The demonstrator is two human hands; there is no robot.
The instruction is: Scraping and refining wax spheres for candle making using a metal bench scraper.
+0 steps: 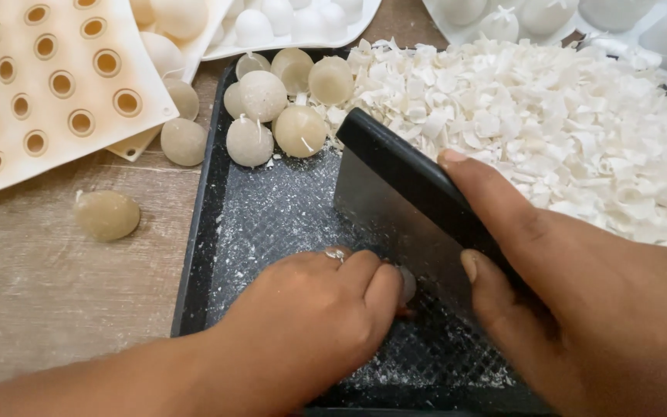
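My right hand [580, 309] grips the black handle of a metal bench scraper [395, 208], whose blade stands on edge on a black tray [198, 232]. My left hand [318, 316], a ring on one finger, is curled around a small pale wax ball [407, 284] held against the blade; most of the ball is hidden. White wax crumbs dust the tray's textured floor. A heap of white wax shavings [550, 123] fills the tray's far right part. Several beige wax balls with wicks [272, 116] sit at the tray's far left corner.
A cream silicone mould with round holes [48, 85] lies at upper left on the wooden table [40, 286]. One beige ball [106, 215] rests alone on the table; another [183, 141] lies by the mould. White moulds holding pale balls [287, 23] line the far edge.
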